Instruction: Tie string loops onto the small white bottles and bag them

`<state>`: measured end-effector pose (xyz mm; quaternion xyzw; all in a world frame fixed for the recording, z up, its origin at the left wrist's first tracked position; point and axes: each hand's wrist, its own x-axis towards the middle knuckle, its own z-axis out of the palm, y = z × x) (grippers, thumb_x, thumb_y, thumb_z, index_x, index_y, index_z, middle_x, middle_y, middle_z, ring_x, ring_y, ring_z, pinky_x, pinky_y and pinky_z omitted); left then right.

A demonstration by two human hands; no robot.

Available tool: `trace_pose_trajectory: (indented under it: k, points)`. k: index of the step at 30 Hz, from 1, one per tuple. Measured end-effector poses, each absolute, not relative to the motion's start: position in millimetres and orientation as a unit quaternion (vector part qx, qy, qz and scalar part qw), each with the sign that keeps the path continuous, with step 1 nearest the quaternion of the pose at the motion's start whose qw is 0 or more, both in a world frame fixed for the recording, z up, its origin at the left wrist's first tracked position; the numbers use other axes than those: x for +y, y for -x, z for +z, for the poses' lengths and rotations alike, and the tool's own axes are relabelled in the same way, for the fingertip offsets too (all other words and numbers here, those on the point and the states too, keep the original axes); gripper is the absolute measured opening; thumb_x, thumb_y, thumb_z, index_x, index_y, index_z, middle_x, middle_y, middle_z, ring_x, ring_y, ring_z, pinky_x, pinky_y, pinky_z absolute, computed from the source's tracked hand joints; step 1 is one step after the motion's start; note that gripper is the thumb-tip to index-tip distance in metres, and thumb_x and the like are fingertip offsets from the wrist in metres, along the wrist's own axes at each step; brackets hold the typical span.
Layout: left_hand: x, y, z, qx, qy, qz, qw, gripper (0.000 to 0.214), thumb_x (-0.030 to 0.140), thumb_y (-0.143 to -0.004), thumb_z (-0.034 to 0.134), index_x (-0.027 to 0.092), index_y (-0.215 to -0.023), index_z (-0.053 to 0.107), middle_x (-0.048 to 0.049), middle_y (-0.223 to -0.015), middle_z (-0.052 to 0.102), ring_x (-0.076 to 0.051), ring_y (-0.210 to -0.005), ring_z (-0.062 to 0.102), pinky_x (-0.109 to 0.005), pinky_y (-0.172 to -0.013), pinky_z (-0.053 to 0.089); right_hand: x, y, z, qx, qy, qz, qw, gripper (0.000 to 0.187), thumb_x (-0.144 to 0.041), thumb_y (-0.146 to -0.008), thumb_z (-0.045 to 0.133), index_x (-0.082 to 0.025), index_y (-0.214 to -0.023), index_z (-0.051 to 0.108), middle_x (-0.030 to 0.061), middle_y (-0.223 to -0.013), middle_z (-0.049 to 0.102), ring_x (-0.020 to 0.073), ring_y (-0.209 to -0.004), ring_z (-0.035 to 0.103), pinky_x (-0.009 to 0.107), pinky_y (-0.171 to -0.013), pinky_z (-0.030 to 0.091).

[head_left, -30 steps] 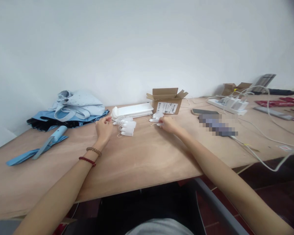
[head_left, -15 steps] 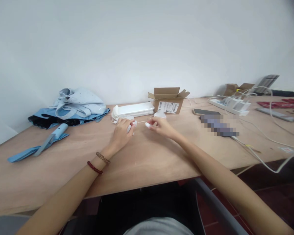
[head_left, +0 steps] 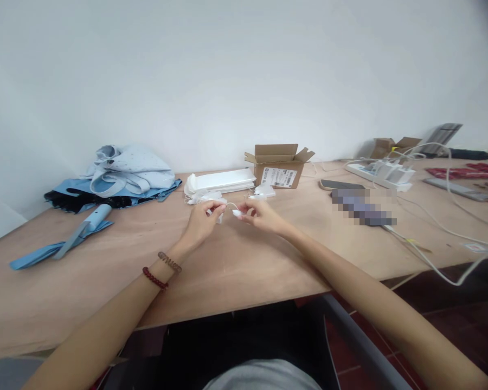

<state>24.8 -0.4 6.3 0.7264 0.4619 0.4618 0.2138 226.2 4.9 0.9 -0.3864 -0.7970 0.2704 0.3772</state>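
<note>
My left hand (head_left: 203,221) is closed in a pinch near one end of a thin white cord (head_left: 231,205). The cord arcs over to my right hand (head_left: 262,215), whose fingertips are closed on a small white piece (head_left: 237,213) at its other end. What kind of piece it is cannot be made out. Partly hidden under my left fingers, a small white block (head_left: 220,219) shows at the tabletop. Just beyond the hands lie crumpled clear plastic packets (head_left: 208,197) and another white packet (head_left: 264,190).
Behind the hands are a stack of long white boxes (head_left: 223,180) and an open cardboard box (head_left: 280,172). A blue umbrella (head_left: 95,219) and pale cloth bag (head_left: 134,170) lie left. Phones (head_left: 341,185), a power strip (head_left: 360,172) and loose cables (head_left: 435,265) are at right.
My right hand has moved left, closer to the left hand. The left fingers have come together in a pinch, and the cord now bends in a tighter arc. The packet behind my right hand shows more.
</note>
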Motion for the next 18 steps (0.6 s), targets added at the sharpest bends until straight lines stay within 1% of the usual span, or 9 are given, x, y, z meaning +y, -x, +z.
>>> trace_pose_trajectory:
  k: [4,7,11,18]
  points:
    - [-2.9,-27.3,6.5,0.454,-0.666,0.469,0.361,0.03,0.042,-0.077,0.063,0.016,-0.084,0.074,-0.0067,-0.084,0.071,-0.017,-0.071,0.058,-0.026,-0.059,0.04,1.1,-221.3,1.2,-0.787,0.377,0.311,0.376,0.019,-0.032,-0.078,0.061,-0.015,-0.088,0.062,0.0028,-0.082,0.061,0.0133,-0.073,0.055,0.027,-0.065,0.043]
    - [-4.0,-27.6,5.5,0.437,-0.627,0.467,0.445,0.032,0.044,-0.074,0.066,0.015,-0.085,0.074,-0.0078,-0.083,0.069,-0.013,-0.065,0.053,-0.024,-0.052,0.035,-2.3,-217.6,3.5,-0.778,0.376,0.334,0.376,0.019,-0.032,-0.078,0.061,-0.015,-0.085,0.061,0.0018,-0.08,0.059,0.0125,-0.07,0.054,0.026,-0.063,0.043]
    - [-4.0,-27.3,5.5,0.408,-0.605,0.474,0.493,0.028,0.04,-0.073,0.069,0.014,-0.082,0.073,-0.0075,-0.08,0.067,-0.013,-0.066,0.053,-0.024,-0.054,0.036,-4.3,-215.3,5.6,-0.77,0.364,0.362,0.378,0.021,-0.035,-0.077,0.063,-0.015,-0.085,0.062,0.0014,-0.078,0.059,0.0129,-0.07,0.053,0.026,-0.062,0.043]
    - [-4.0,-26.5,6.5,0.39,-0.574,0.466,0.549,0.017,0.03,-0.075,0.067,0.014,-0.079,0.072,-0.0065,-0.077,0.065,-0.012,-0.068,0.054,-0.023,-0.055,0.038,-4.4,-215.3,4.4,-0.76,0.356,0.387,0.383,0.021,-0.033,-0.075,0.063,-0.016,-0.086,0.061,0.0018,-0.08,0.059,0.014,-0.074,0.054,0.028,-0.067,0.044]
